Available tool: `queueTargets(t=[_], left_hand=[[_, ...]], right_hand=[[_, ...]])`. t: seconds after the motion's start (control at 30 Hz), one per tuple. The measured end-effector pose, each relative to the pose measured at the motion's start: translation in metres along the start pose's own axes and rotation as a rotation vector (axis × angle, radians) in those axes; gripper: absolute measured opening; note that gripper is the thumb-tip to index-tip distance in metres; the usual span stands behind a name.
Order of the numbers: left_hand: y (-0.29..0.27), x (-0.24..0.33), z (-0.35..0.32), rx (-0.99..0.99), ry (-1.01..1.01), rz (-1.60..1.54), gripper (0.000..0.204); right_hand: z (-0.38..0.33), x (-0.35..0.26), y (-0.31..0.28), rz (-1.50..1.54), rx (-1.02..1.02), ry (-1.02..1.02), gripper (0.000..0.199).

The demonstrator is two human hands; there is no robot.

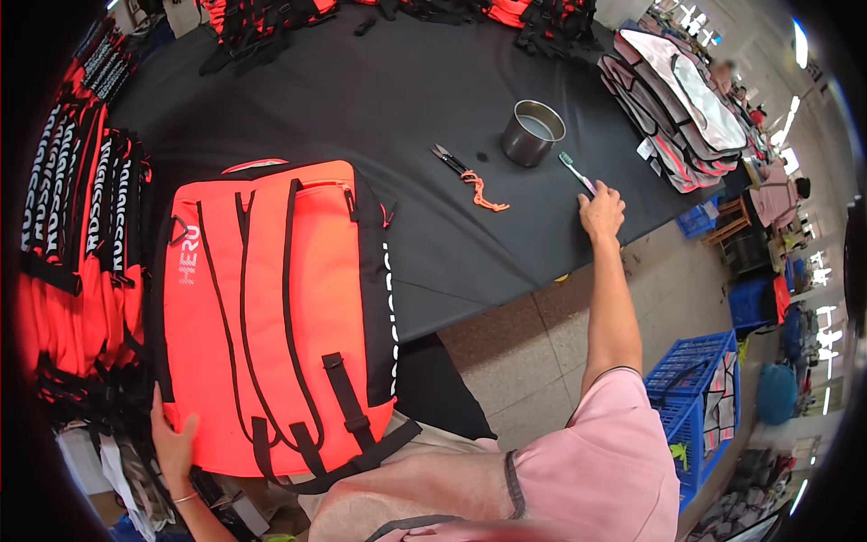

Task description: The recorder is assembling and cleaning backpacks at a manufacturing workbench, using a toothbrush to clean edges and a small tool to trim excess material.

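Note:
A bright orange-red backpack (262,325) with black straps and black sides lies strap side up at the near left, partly over the table's front edge. At its lower left corner my left hand (173,441) grips the side, thumb on the orange face and other fingers against the edge. My right arm reaches out to the right, where my right hand (602,213) has its fingers closed on the handle of a toothbrush (579,172), bristles pointing away. A metal cup (533,134) holding some liquid stands just beyond the toothbrush. Thread snips (449,161) with an orange cord (483,194) lie left of the cup.
The table (397,99) has a black cover. Stacked orange and black bags (81,244) rise along the left, with more bags (271,23) at the far edge. Grey panels (673,104) are piled at the far right. Blue crates (691,397) stand on the floor; people work beyond.

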State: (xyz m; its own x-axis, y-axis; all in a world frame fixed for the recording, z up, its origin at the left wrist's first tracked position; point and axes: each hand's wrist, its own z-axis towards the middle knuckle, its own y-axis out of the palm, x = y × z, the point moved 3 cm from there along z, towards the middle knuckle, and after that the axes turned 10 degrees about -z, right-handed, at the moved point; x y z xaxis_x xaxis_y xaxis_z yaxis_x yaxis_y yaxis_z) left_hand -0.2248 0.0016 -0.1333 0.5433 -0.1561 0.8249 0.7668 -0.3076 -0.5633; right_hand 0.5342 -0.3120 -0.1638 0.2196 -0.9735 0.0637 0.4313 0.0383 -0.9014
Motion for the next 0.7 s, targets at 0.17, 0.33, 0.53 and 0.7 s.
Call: queueTargets(t=[0.17,0.33,0.53,0.7], left_hand=[[0.019,0.022,0.007,0.012,0.069,0.116,0.082],[0.008,0.056,0.031,-0.144,0.123,-0.009,0.068],[-0.034,0.101,0.077,-0.307,0.052,-0.020,0.059],[-0.032,0.066,0.103,-0.385,0.040,0.082,0.068]], right_hand=[[0.009,0.028,0.017,0.138,-0.119,-0.046,0.021],[0.045,0.032,-0.033,0.472,0.139,-0.154,0.021],[0.076,-0.029,-0.136,0.399,-0.023,-0.573,0.021],[0.100,-0.087,-0.127,-0.051,-0.205,-0.571,0.016]])
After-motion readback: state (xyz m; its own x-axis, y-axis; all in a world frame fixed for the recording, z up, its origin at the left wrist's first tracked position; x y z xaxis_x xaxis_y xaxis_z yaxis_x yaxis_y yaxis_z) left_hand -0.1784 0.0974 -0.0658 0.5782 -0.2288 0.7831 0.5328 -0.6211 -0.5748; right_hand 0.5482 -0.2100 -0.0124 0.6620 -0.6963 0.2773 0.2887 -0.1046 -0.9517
